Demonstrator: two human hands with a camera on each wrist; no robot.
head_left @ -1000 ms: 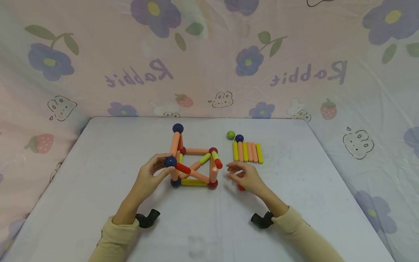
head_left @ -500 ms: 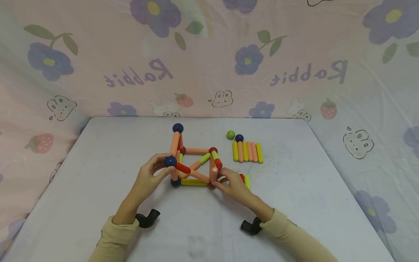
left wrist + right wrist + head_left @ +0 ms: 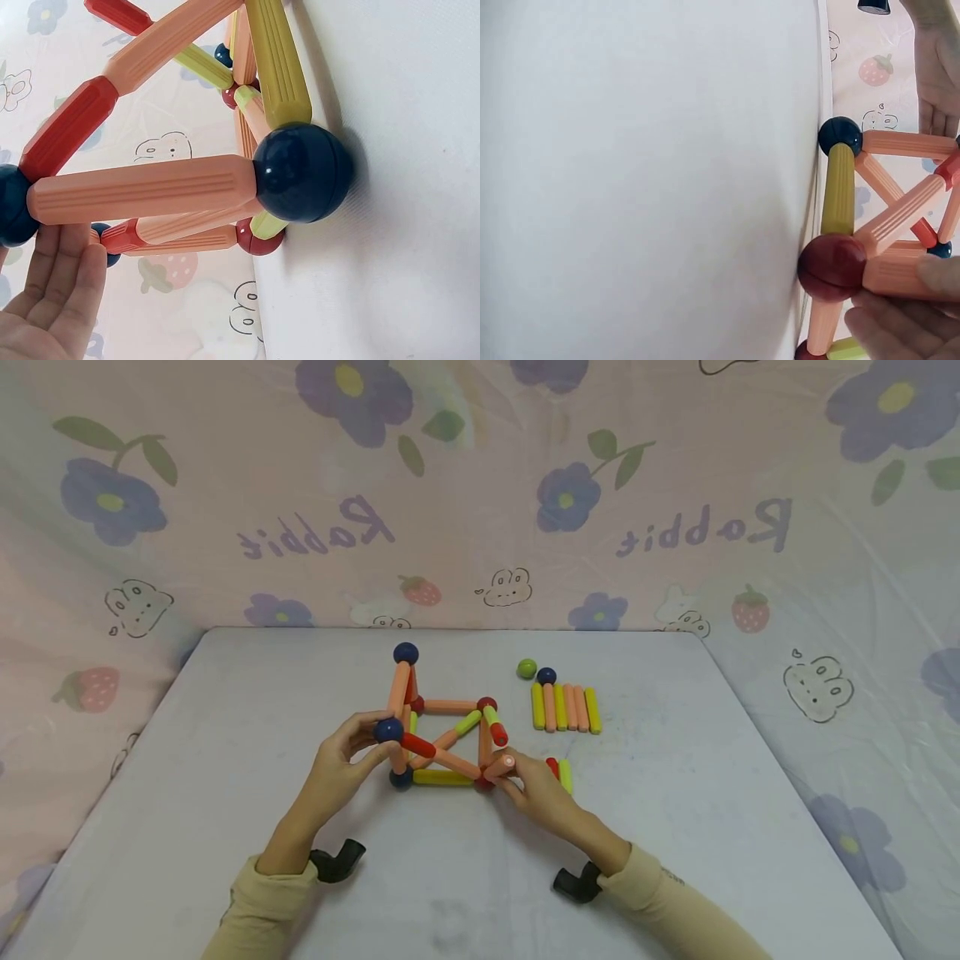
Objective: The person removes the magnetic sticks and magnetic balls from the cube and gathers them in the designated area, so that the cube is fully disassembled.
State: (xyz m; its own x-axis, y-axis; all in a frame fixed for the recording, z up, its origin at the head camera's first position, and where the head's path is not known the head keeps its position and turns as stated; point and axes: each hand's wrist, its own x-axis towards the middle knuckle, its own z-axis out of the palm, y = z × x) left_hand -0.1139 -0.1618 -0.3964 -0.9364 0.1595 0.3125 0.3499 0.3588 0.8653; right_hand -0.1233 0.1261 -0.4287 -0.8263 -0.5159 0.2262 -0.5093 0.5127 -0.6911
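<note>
Left hand (image 3: 343, 756): I read thumb and fingers gripping the upper navy ball (image 3: 388, 730);
Stick frame (image 3: 444, 777): stands on the desk (image 3: 277, 710) between the hands;
Right hand (image 3: 540, 783): thumb and fingers pinching a peach rod (image 3: 498, 767); the rod touches the red ball (image 3: 832, 267) at the frame's near right corner;
Loose parts: I see a green ball (image 3: 527, 668), a second navy ball (image 3: 547, 676), a red rod (image 3: 552, 766), a lime rod (image 3: 566, 776); six rods (image 3: 572, 707) lie in a row.
</note>
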